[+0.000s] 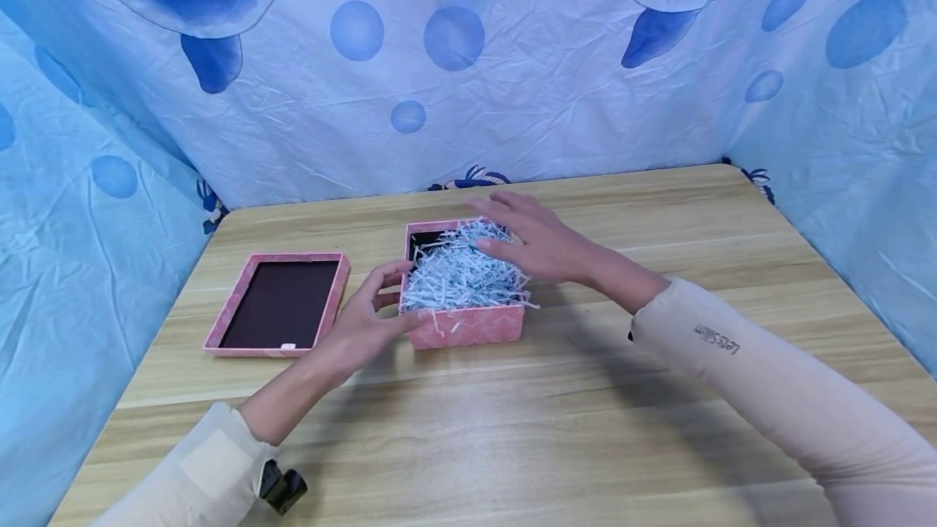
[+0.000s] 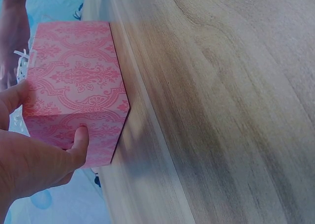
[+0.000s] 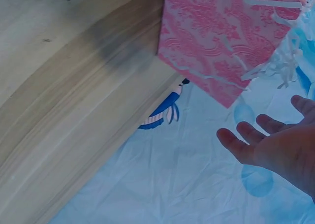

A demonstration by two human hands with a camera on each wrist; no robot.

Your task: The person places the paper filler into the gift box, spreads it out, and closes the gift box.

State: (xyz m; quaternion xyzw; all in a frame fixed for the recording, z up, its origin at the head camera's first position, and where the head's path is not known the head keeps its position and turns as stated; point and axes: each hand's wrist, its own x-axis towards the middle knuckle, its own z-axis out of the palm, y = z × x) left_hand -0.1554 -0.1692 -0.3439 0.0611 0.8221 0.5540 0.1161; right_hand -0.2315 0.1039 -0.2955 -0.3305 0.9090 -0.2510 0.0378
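A pink patterned box (image 1: 468, 328) stands on the wooden table, heaped with pale blue shredded paper (image 1: 461, 271). Dark lining shows at its back left corner. My left hand (image 1: 369, 320) holds the box's front left corner, thumb at the front rim and fingers against the left side. In the left wrist view, a fingertip (image 2: 81, 133) presses the patterned side. Over the box's right part hovers my right hand (image 1: 538, 238), fingers extended and apart. The right wrist view shows that hand (image 3: 280, 140) beside the box with nothing in its fingers; some paper strips hang over the rim.
Left of the box lies a pink box lid (image 1: 333, 303) with its dark inside facing up and a small white piece (image 1: 288, 346) at its near edge. Blue cloth (image 1: 512, 120) with whale prints hangs behind and at both sides of the table (image 1: 483, 437).
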